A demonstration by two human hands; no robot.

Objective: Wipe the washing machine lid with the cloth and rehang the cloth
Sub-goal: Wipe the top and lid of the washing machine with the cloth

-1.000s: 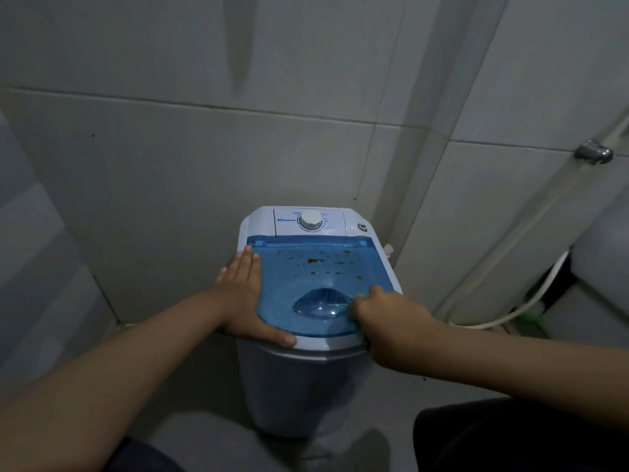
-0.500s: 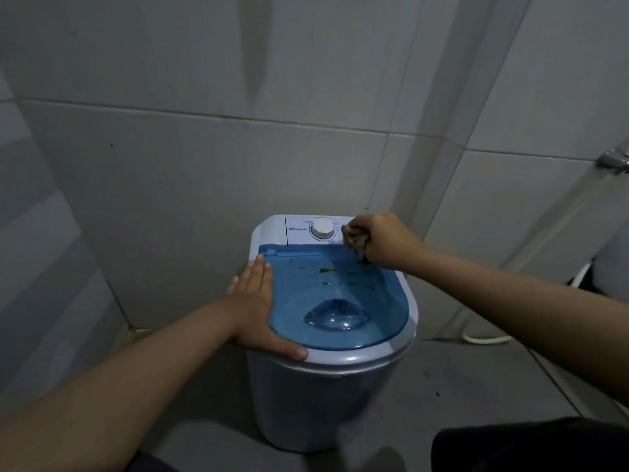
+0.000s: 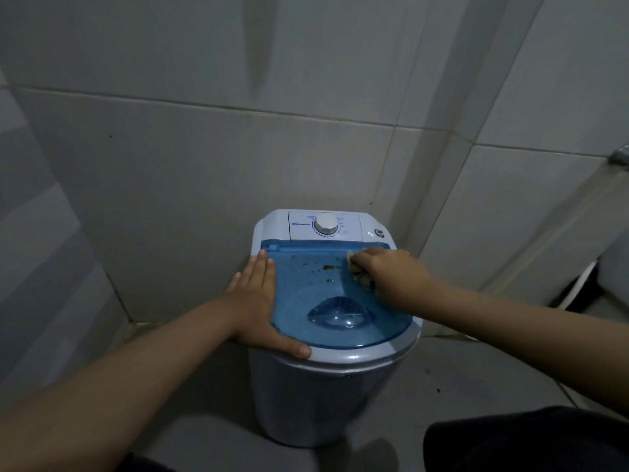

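A small white washing machine [image 3: 326, 396] stands in a tiled corner. Its translucent blue lid [image 3: 306, 301] carries dark green specks near the back. My left hand [image 3: 260, 301] lies flat on the lid's left edge, fingers together, thumb over the front rim. My right hand [image 3: 394, 281] is closed on a small crumpled beige cloth [image 3: 359, 275] and presses it on the right rear part of the lid, just right of the specks. Most of the cloth is hidden under the hand.
A white dial [image 3: 326, 225] sits on the control panel behind the lid. Grey tiled walls close in behind and at the left. A white hose [image 3: 578, 287] and a metal fitting [image 3: 618, 156] are at the right. A dark trouser leg [image 3: 531, 441] shows bottom right.
My right hand went from the lid's front edge to the back by the dial, then came down onto the lid's right rear with the cloth. The left hand stayed put.
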